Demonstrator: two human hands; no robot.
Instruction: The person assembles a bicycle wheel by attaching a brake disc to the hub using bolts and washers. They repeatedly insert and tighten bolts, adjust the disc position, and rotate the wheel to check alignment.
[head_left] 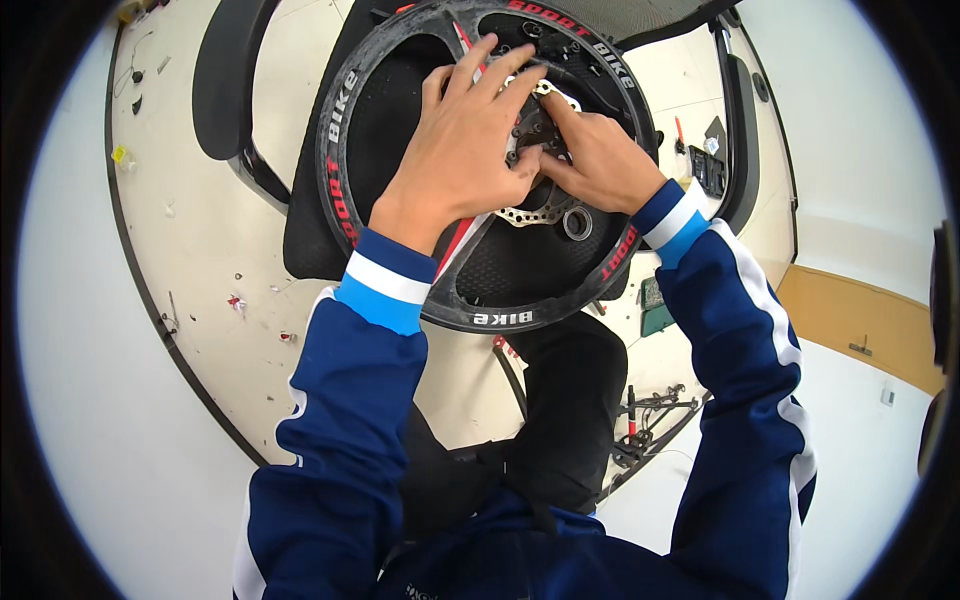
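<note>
A black bicycle wheel with red and white markings lies flat on a black chair seat. At its middle, a silver disc brake rotor surrounds the dark hub. My left hand rests over a spoke and the rotor's left side, fingers stretched and spread, its thumb tip at the hub. From the right, my right hand reaches the hub with curled fingers and its thumb close to the left thumb. Whatever sits between the right fingertips is hidden. A metal ring lies just below the rotor.
Small dark parts lie inside the wheel's upper right. Chair armrests rise on both sides. A black tool case and a green box sit on the floor at right, near a bike frame. Scraps dot the left floor.
</note>
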